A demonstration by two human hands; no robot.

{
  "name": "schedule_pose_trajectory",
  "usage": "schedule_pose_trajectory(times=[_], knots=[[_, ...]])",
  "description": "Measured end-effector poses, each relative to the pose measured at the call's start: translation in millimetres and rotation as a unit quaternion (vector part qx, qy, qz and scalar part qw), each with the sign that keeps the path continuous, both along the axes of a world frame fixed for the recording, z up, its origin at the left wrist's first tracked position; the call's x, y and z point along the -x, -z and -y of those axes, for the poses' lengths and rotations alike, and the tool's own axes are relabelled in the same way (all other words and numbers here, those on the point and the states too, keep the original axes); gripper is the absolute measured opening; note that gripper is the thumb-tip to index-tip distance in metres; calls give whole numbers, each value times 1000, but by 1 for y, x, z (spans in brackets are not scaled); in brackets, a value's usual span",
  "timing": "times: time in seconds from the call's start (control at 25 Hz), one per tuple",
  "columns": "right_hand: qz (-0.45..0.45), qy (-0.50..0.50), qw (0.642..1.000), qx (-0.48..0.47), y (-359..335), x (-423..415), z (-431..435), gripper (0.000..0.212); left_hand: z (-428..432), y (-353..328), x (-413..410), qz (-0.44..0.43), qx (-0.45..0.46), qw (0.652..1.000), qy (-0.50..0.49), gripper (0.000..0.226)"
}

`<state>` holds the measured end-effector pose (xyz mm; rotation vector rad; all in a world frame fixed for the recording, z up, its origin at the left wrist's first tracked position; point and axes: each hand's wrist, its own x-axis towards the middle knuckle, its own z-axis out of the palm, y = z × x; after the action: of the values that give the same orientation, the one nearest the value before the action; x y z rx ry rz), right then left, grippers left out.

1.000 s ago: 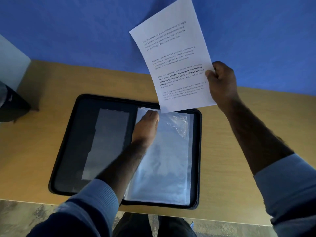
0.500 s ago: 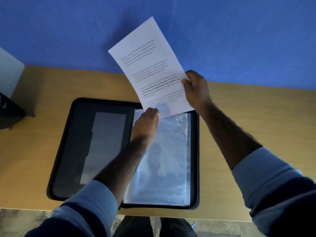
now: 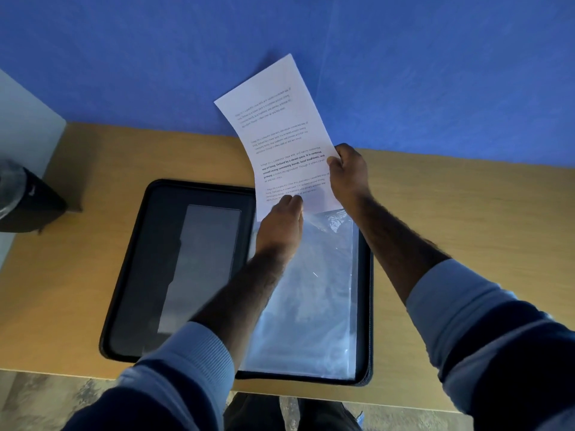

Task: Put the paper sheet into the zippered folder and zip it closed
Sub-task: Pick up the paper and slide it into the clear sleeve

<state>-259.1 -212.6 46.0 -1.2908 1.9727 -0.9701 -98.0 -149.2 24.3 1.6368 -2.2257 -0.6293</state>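
Paper sheet (image 3: 281, 144), bold line reading partly "local traditions", pinched at its right edge by right hand (image 3: 348, 172); left hand (image 3: 281, 227) fingers closed on its bottom edge, over open zippered folder (image 3: 149, 275).

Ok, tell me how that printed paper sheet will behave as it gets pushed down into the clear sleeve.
The paper sheet, pinched at its right edge by the right hand, already bows, so it is probably floppy and may buckle if pushed from high up. The clear sleeve looks wrinkled and limp; the left hand at its mouth likely must hold it open.
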Motion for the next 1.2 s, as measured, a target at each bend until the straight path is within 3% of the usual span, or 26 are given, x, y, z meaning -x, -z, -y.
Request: schedule_pose_trajectory(times=[0.24,0.4,0.44,0.56,0.68,0.8,0.92,1.08,1.2], knots=[[-61,-49,990,-114,-3,24,1,8,-12,5,21,15,-22,998,63,16],[-54,-50,985,-159,-10,35,3,13,-15,5,32,13,-34,997,66,18],[-53,-43,985,-158,-11,36,5,5,-16,4,35,12,-34,997,68,19],[-40,-30,987,-152,-17,35,10,16,-22,-3,44,27,-28,996,77,21],[-17,-25,990,-141,-20,32,14,10,-32,-10,56,34,-28,995,87,31],[-7,-12,990,-140,-21,29,18,16,-36,-18,69,-5,-18,996,91,38],[-7,-11,991,-133,-23,25,20,6,-29,-26,76,-66,-11,996,55,37],[-23,-6,992,-124,-23,23,17,24,-17,-31,80,-89,-16,995,30,33],[-20,-15,990,-136,-19,29,13,14,-6,-36,84,-117,-48,992,3,32]])
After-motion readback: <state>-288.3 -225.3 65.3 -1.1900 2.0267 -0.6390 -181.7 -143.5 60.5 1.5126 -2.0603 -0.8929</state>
